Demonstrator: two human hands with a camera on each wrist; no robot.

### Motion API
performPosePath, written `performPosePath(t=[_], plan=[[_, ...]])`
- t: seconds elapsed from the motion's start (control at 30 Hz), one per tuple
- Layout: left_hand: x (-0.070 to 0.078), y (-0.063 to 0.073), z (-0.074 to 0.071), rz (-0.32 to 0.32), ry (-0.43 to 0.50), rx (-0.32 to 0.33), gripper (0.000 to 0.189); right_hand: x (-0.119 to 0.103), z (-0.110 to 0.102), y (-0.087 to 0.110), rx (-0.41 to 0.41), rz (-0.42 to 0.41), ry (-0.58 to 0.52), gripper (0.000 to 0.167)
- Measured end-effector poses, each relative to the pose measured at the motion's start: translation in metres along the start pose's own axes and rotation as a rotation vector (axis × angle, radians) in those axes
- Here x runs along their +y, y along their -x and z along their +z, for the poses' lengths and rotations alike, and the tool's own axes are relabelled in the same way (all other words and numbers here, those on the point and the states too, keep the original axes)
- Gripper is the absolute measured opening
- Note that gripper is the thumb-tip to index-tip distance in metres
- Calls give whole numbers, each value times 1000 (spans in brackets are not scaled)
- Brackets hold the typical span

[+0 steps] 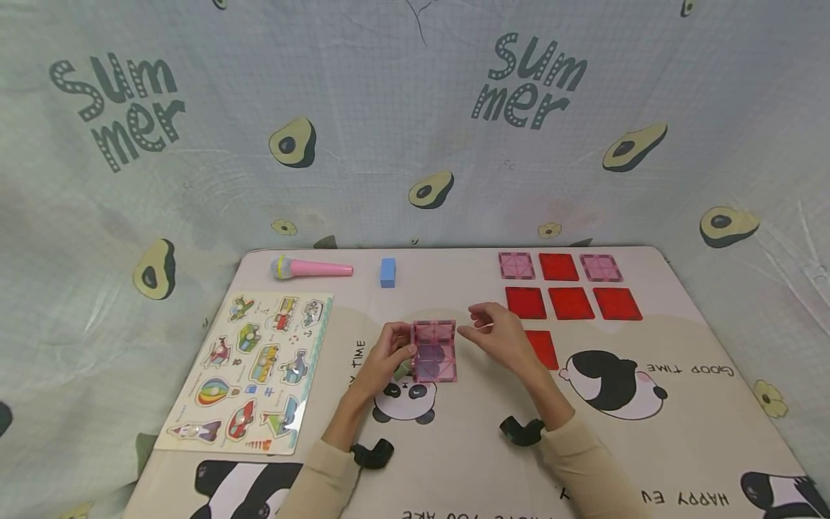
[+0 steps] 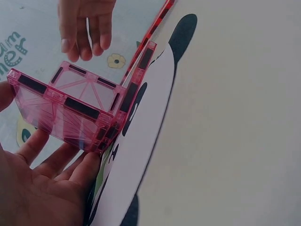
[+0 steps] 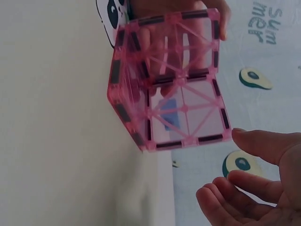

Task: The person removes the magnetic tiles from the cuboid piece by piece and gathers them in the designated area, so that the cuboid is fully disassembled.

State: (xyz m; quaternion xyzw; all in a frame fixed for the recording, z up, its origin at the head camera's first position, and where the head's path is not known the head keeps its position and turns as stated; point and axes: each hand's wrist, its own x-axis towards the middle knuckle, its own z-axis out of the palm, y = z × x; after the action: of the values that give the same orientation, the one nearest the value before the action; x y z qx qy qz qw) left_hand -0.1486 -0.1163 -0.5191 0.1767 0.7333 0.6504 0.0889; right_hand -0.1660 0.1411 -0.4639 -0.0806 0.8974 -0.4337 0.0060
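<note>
Several pink see-through magnetic tiles [image 1: 444,371] are joined into an open corner, with one flat on the table and others upright at its left and back. My left hand [image 1: 379,364] holds the left upright tile [image 2: 56,110], fingers spread along its outer face and thumb at its edge. To the right of the tiles, my right hand [image 1: 498,337] hovers with loosely bent fingers and nothing in them. Its thumb tip comes right up to the corner of the back upright tile [image 3: 184,109] in the right wrist view.
At the back right lie pink tiles [image 1: 516,266] and several red tiles [image 1: 570,303] in rows, one partly behind my right hand. A blue block [image 1: 387,273] and a pink toy microphone [image 1: 320,268] are at the back. A picture puzzle board [image 1: 253,375] lies on the left.
</note>
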Motion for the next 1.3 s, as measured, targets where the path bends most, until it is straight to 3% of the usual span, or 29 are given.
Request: performPosePath(t=[0.53,1.3], plan=[[-1,-1,0,-1,6,-6,42,-2,27,-10,-59,-79,69,22],[0,-1,2,-18,3,-1,44,3,33,-14,2,-61,49,19]])
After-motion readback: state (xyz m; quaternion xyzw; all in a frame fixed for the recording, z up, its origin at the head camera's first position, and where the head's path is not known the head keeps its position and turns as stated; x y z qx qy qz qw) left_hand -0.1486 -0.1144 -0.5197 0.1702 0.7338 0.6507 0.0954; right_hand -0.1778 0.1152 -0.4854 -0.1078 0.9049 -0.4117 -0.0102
